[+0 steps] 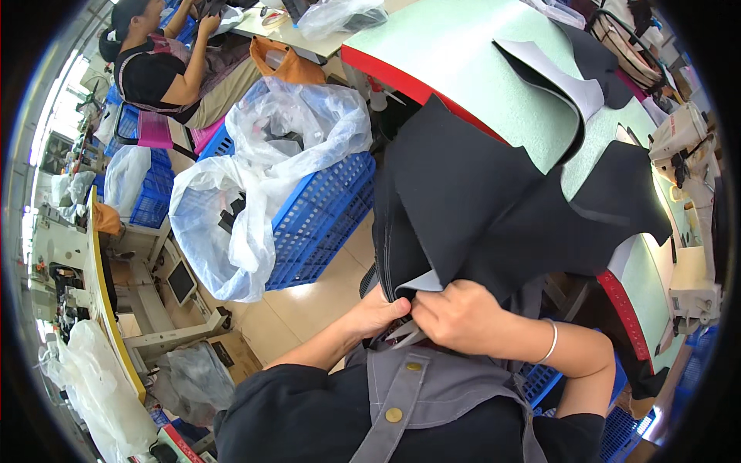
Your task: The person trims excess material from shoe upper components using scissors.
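A large black fabric piece [463, 185] with a light grey underside drapes from the table's edge down to my lap. My left hand [372, 312] is closed on its lower edge, thumb on top, close to where the grey underside [423, 282] folds into view. Right beside it, my right hand [459, 312] has its fingers curled tightly around the same edge. Below the right hand poke out pale, pointed shapes [406, 334], maybe blades; the fingers hide most of them.
A pale green-topped table [432, 38] with a red edge carries more cut pieces [552, 73]. At its right stands a sewing machine [687, 139]. Blue crates [324, 208] lined with clear plastic bags stand at the left front. A seated person [166, 69] works at the far left.
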`<state>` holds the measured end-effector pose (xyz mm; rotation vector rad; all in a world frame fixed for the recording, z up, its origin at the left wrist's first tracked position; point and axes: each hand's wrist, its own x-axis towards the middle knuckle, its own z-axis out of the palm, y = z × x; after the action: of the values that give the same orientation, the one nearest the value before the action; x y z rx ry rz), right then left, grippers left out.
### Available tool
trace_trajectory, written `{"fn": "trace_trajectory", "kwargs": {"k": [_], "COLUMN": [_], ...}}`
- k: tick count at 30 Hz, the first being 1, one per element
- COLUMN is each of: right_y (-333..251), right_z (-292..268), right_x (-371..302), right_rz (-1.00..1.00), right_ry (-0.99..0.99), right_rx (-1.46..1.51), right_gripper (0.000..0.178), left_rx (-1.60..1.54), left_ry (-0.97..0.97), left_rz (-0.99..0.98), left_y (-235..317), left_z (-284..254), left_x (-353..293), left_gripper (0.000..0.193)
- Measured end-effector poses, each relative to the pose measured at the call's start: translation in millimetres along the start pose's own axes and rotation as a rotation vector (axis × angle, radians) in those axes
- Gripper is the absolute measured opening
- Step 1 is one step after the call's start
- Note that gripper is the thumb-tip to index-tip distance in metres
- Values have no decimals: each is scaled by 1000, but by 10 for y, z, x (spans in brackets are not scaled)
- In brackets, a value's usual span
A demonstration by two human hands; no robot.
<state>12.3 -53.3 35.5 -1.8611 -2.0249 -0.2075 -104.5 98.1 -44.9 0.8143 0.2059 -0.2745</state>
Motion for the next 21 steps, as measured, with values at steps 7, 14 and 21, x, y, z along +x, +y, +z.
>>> {"fn": "trace_trajectory", "kwargs": {"k": [7, 14, 21], "right_y": [-19, 383, 511], "right_z": [-93, -200, -80], "right_x": [-35, 4, -50], "right_rz": [80, 270, 220], "right_ry": [-78, 55, 16], "right_rx": [304, 12, 173], "right_gripper": [14, 41, 44], "left_rx": [6, 91, -44], "left_ry": [246, 339, 412], "left_rz": [21, -8, -61], "left_y": [83, -23, 100], "left_z": [194, 184, 321], "left_x": [11, -12, 66], "left_gripper": [55, 65, 62]}}
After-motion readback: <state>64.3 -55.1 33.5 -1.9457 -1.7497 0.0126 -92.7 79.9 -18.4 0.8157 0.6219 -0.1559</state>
